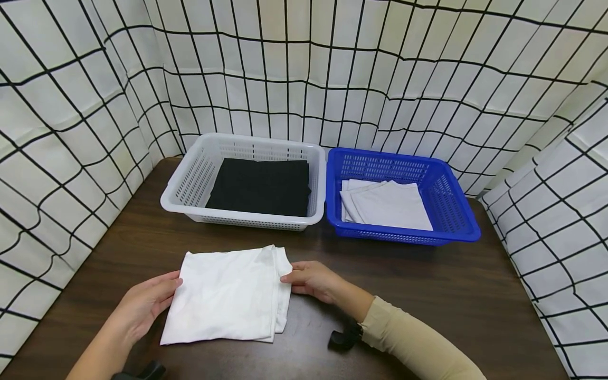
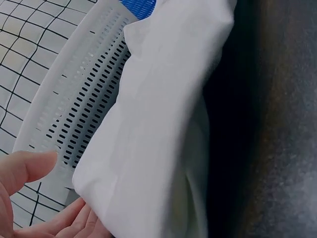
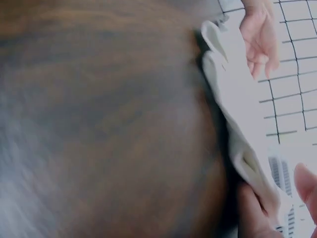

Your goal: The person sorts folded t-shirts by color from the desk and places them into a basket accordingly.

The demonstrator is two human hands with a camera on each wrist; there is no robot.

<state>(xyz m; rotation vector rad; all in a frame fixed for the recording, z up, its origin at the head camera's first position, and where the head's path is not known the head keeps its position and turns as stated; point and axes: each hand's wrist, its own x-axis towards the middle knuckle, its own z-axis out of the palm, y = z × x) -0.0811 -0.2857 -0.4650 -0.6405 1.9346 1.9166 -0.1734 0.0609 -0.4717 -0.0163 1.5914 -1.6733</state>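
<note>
A folded white cloth [image 1: 223, 295] lies flat in front of me, with loose layers along its right edge. At its left edge is my left hand [image 1: 147, 303]; in the left wrist view the fingers [image 2: 81, 218] reach under the cloth's end while the thumb stands apart from it. My right hand [image 1: 315, 282] touches the opposite edge, its thumb over the border in the head view. From the right wrist, one finger [image 3: 255, 213] shows against the cloth's underside, and a gap separates the thumb from the fabric.
Behind the cloth stands a white plastic basket [image 1: 190, 203] holding folded black fabric [image 1: 261, 187]. Beside it, a blue basket [image 1: 456, 216] contains folded white cloths [image 1: 389, 206]. Grid-patterned curtains [image 1: 332, 68] enclose the brown table [image 1: 427, 285] at the back and sides.
</note>
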